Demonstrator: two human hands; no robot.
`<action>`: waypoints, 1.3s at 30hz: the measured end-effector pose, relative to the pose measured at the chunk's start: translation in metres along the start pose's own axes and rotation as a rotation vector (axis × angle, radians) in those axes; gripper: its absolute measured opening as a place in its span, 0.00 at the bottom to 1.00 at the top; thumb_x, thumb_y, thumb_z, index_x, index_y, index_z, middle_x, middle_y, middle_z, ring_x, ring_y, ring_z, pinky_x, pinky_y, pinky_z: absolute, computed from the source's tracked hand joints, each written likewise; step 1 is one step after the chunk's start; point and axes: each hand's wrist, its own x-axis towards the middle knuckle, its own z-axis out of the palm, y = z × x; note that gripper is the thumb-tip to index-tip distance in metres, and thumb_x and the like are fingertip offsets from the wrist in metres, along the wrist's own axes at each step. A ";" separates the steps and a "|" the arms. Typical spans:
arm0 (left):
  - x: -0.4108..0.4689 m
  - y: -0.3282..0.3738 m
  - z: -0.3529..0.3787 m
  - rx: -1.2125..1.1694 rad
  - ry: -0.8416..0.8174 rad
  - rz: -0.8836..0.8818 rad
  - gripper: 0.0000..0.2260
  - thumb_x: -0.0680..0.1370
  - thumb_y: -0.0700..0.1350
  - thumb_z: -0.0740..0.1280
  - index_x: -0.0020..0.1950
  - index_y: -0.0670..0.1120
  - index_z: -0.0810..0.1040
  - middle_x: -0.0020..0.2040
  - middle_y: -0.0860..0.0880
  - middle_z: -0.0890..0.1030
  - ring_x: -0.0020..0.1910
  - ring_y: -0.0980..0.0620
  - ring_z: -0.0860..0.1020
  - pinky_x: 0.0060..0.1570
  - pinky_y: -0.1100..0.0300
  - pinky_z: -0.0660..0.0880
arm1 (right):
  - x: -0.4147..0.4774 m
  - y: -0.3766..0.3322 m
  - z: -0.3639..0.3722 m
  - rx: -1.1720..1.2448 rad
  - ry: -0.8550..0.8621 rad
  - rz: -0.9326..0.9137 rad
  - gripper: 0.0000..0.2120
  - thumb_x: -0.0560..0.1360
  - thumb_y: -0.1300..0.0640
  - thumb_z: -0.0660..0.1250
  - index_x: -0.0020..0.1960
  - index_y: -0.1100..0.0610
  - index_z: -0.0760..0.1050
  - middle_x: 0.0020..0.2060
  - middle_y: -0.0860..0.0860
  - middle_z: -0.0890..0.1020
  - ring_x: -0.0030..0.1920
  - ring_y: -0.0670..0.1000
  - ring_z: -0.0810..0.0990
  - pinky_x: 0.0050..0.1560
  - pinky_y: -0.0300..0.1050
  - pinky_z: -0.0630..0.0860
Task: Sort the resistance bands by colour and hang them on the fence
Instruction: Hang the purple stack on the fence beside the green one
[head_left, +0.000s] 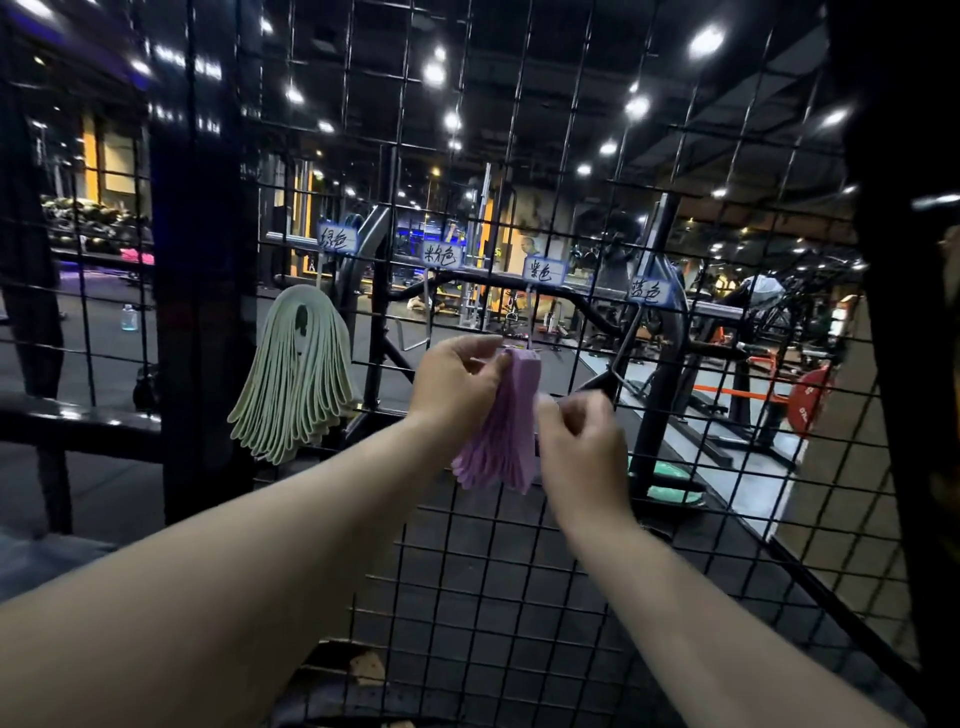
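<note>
A bunch of purple resistance bands hangs from a hook on the black wire fence, under the third paper label. My left hand pinches the top of the purple bunch near the hook. My right hand is blurred and touches the bunch's right side, fingers curled on it. Several green bands hang in a bundle on the hook under the first label. The hook under the second label carries nothing, and so does the hook under the fourth label.
A thick black post stands left of the green bundle. Behind the fence are gym racks, benches and a red weight plate. A dark container with a brownish item lies low at the fence's foot.
</note>
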 end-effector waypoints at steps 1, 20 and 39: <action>0.000 0.000 -0.001 -0.004 -0.008 -0.001 0.07 0.78 0.40 0.71 0.47 0.53 0.81 0.43 0.51 0.84 0.43 0.52 0.82 0.48 0.58 0.81 | 0.009 -0.010 0.002 -0.091 -0.007 -0.137 0.10 0.78 0.49 0.67 0.44 0.53 0.71 0.38 0.48 0.77 0.37 0.48 0.75 0.34 0.32 0.70; -0.002 -0.001 -0.006 0.402 -0.074 0.240 0.11 0.78 0.38 0.67 0.59 0.45 0.84 0.52 0.47 0.85 0.51 0.53 0.82 0.59 0.54 0.78 | 0.067 -0.016 0.008 -0.550 -0.151 -0.439 0.07 0.77 0.53 0.70 0.51 0.56 0.78 0.46 0.53 0.79 0.45 0.52 0.79 0.47 0.47 0.77; 0.007 0.009 -0.011 0.558 -0.071 0.373 0.09 0.78 0.41 0.68 0.54 0.47 0.85 0.46 0.48 0.86 0.43 0.53 0.82 0.47 0.59 0.78 | 0.069 -0.008 0.004 -0.648 -0.170 -0.595 0.10 0.81 0.57 0.63 0.52 0.60 0.82 0.43 0.56 0.82 0.42 0.55 0.80 0.39 0.42 0.69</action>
